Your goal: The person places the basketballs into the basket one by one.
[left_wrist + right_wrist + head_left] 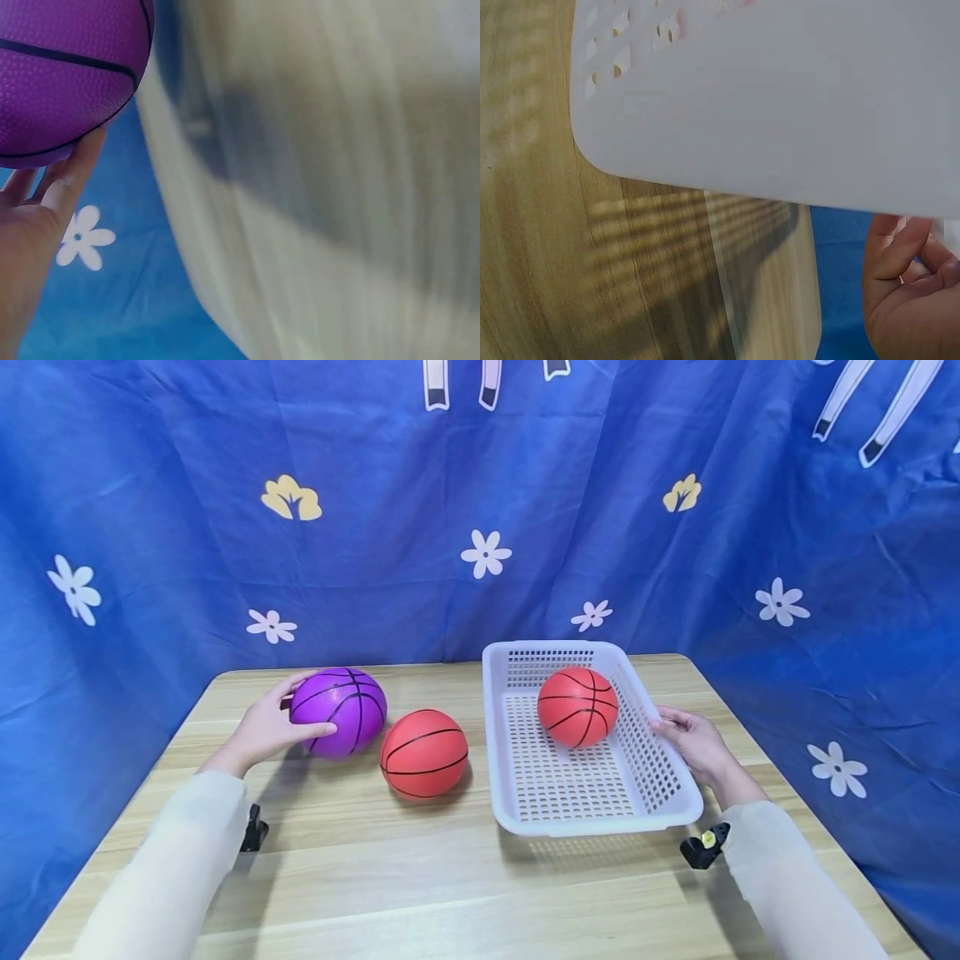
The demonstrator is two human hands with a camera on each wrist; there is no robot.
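On the left of the head view, my left hand (pixel 264 723) holds a purple basketball (pixel 347 714), thumb on its near side and fingers behind it. The left wrist view shows that ball (pixel 67 75) close up, with fingertips against its surface. My right hand (pixel 693 745) grips the right rim of a white plastic basket (pixel 491 752), thumb over the edge. In the right wrist view, curled fingers (pixel 904 251) meet the basket's edge, partly hidden behind it. A red basketball (pixel 577 707) sits inside the basket.
Between the purple ball and the basket, a second red basketball (pixel 423 755) rests on the wooden table (pixel 360 877). A blue curtain (pixel 375 568) with printed flowers hangs behind the table and along both sides.
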